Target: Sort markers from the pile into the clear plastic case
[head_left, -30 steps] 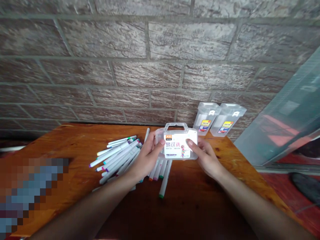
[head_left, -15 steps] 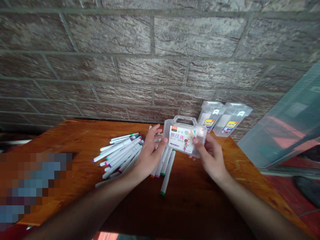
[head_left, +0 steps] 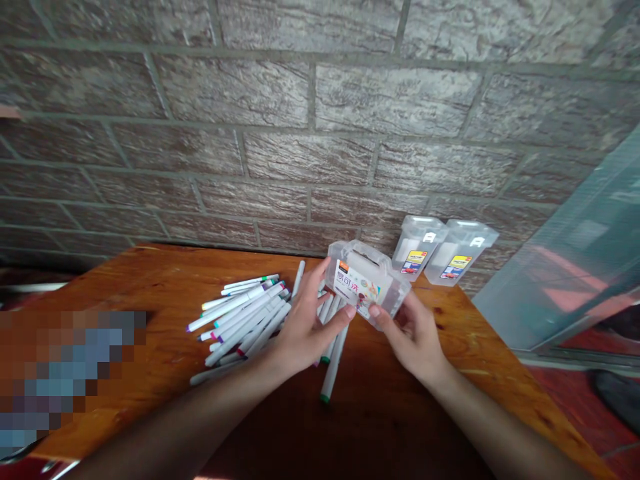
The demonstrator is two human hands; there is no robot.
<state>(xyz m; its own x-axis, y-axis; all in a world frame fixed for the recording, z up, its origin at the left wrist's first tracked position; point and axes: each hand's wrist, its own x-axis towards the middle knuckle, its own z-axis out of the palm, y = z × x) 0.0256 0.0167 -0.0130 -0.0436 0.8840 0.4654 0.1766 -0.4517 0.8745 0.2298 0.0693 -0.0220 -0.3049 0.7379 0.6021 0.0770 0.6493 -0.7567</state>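
Note:
Both my hands hold a clear plastic marker case (head_left: 367, 280) with a carry handle and a white printed label, lifted above the wooden table (head_left: 150, 280) and tilted. My left hand (head_left: 305, 327) grips its left side, thumb against the lower front. My right hand (head_left: 413, 333) holds its lower right corner, thumb on the front. Beneath and to the left lies a heap of several white markers (head_left: 245, 313) with coloured caps; one green-tipped marker (head_left: 333, 367) points toward me.
Two more clear marker cases (head_left: 443, 250) stand against the brick wall (head_left: 310, 133) at the back right. A glass panel (head_left: 580, 247) leans at the right past the table's edge. A pixelated patch covers the table's left front.
My left hand, which had come off the case half a second ago, is back on it. The case has tipped and turned so its handle and top face me more.

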